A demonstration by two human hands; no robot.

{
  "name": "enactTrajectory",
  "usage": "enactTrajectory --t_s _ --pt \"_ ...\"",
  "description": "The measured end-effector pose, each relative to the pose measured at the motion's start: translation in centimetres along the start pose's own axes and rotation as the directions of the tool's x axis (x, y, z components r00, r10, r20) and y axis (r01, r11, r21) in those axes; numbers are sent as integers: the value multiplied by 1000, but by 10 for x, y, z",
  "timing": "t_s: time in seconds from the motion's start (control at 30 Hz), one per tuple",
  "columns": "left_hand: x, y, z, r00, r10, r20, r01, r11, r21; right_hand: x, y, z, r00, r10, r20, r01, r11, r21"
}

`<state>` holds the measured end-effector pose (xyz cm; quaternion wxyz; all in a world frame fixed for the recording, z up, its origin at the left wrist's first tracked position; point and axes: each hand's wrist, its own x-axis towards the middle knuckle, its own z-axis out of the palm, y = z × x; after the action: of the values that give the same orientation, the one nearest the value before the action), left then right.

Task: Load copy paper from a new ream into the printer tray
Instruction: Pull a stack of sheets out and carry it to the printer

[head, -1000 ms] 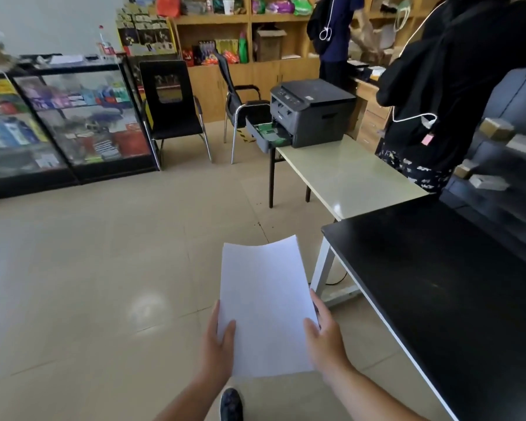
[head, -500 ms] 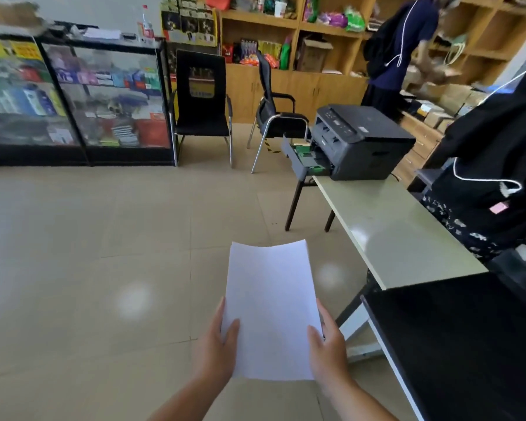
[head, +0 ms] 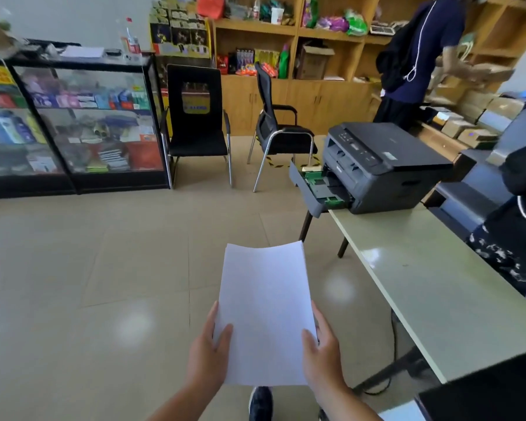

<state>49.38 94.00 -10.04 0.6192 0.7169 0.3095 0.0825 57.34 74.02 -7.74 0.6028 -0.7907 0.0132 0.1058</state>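
Copy paper (head: 264,311), blank with no print, sits near centre, left hand (head: 208,357) and right hand (head: 322,355) gripping its side edges. Far right, printer (head: 383,168) tray (head: 316,189) gapes open; its lettering is unreadable.

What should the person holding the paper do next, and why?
Probably walk forward and to the right, toward the printer. Both hands, left hand and right hand, hold the paper stack by its near edges, well short of the tray, which is pulled open at the printer's front and looks empty. The floor between looks free.
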Motion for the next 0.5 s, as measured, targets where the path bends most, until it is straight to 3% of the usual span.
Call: enactTrajectory --t_s 0.3,0.5 --pt "169 86 25 997 49 -61 -43 994 98 184 -62 38 998 42 46 -46 996 76" --pt "271 122 26 996 83 -12 -82 994 75 273 -100 67 999 49 19 -51 996 76"
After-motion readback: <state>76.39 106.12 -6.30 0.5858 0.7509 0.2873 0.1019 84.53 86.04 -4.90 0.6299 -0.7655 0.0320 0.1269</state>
